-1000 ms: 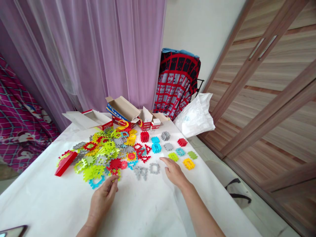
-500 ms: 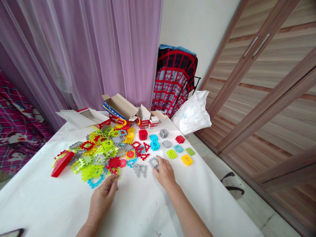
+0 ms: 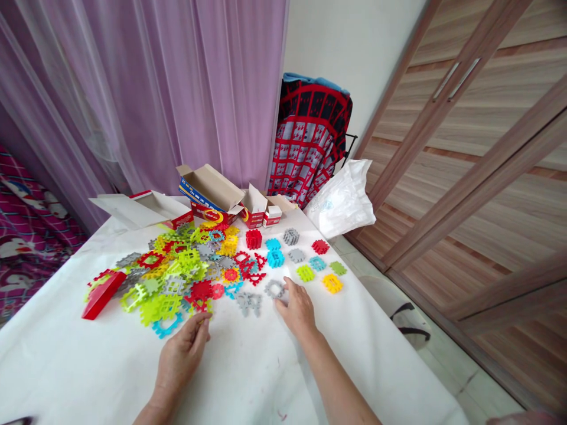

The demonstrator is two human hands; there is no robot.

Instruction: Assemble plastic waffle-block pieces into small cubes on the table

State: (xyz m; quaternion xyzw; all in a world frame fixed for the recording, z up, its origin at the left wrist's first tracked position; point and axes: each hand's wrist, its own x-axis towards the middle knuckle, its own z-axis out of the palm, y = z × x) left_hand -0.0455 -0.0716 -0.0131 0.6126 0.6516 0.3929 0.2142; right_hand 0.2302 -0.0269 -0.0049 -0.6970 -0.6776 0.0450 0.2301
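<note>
Your right hand [image 3: 299, 308], fingers parted, is at the grey frame [image 3: 269, 290] well inside the tabletop's [image 3: 248, 378] right edge, probably light, stiff and best pinched by its rim, while whether your curled left hand [image 3: 185, 343] holds anything I cannot tell.

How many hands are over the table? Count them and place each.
2: the left hand by the near edge of the pile, and the right hand at the gray ring's right side. No other hand shows.

left hand [image 3: 183, 349]: fingers curled | right hand [image 3: 297, 308]: thumb apart from fingers
</note>
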